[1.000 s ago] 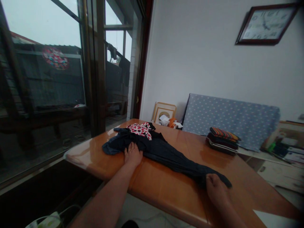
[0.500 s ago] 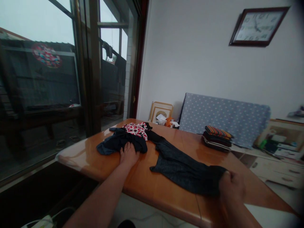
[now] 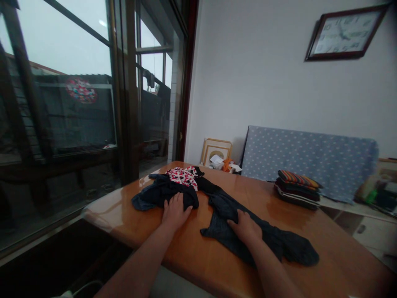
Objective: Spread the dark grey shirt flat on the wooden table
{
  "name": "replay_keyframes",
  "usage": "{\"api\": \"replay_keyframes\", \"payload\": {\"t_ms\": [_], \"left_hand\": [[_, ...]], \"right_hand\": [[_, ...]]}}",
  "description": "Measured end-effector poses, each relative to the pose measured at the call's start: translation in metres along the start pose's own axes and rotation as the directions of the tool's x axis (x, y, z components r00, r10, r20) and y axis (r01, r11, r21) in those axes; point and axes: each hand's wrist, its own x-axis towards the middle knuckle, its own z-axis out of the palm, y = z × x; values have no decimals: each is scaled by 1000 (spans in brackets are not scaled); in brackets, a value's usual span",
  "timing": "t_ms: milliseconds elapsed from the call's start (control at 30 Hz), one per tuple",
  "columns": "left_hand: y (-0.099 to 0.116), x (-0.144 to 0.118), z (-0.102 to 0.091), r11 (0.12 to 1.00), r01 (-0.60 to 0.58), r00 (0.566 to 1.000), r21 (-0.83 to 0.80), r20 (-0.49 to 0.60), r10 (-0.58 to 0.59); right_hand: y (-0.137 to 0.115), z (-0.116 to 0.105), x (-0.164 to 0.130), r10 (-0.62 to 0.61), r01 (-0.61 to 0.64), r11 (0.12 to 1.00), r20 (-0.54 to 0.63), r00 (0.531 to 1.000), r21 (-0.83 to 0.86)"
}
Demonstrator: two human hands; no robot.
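Dark navy garment (image 3: 248,231) lying stretched across orange worktop (image 3: 198,256), centre frame. Right hand (image 3: 246,227) now pressing flat, fingers spread, on middle of cloth, no longer gripping far end lower right. Left hand (image 3: 175,212) staying flat, pinning bunched part near red-spotted fabric (image 3: 182,176). Looks like smoothing stage.

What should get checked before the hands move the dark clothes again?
1. Left hand flat on the bunched dark garment: ok.
2. Right hand flat on its long part: ok.
3. Garment smooth: not ok, wrinkled.
4. Garment fully on the table: ok.
5. Red-and-white spotted cloth out of the way: not ok, it lies on the garment.
6. Folded stack apart: ok.
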Motion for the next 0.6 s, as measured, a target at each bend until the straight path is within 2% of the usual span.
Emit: {"api": "replay_keyframes", "payload": {"t_ms": [100, 167, 200, 267, 333, 400, 433, 500, 600], "left_hand": [[2, -1, -5, 999, -12, 1000, 32, -6, 12], [4, -2, -9, 998, -27, 999, 62, -34, 29], [5, -2, -11, 997, -32, 998, 75, -48, 36], [7, -3, -14, 995, -39, 996, 95, -73, 46], [9, -4, -17, 994, -44, 994, 101, -92, 53], [11, -5, -18, 994, -51, 991, 95, -117, 62], [12, -6, -19, 995, -54, 989, 88, -136, 66], [15, -6, -20, 996, -60, 981, 69, -181, 72], [21, -3, -24, 995, -94, 967, 31, -237, 99]], "right_hand": [[15, 6, 13, 42, -40, 993, -18, 999, 109], [30, 7, 21, 98, -57, 945, -114, 989, 321], [37, 6, 25, 154, -57, 887, -178, 972, 458], [51, 2, 30, 340, -33, 704, -295, 893, 710], [62, -5, 33, 550, 10, 524, -347, 760, 852], [70, -11, 35, 680, 26, 447, -359, 640, 894], [72, -12, 36, 702, 16, 451, -366, 612, 892], [75, -10, 39, 683, -22, 504, -383, 622, 863], [75, 2, 47, 590, -43, 594, -399, 701, 803]]}}
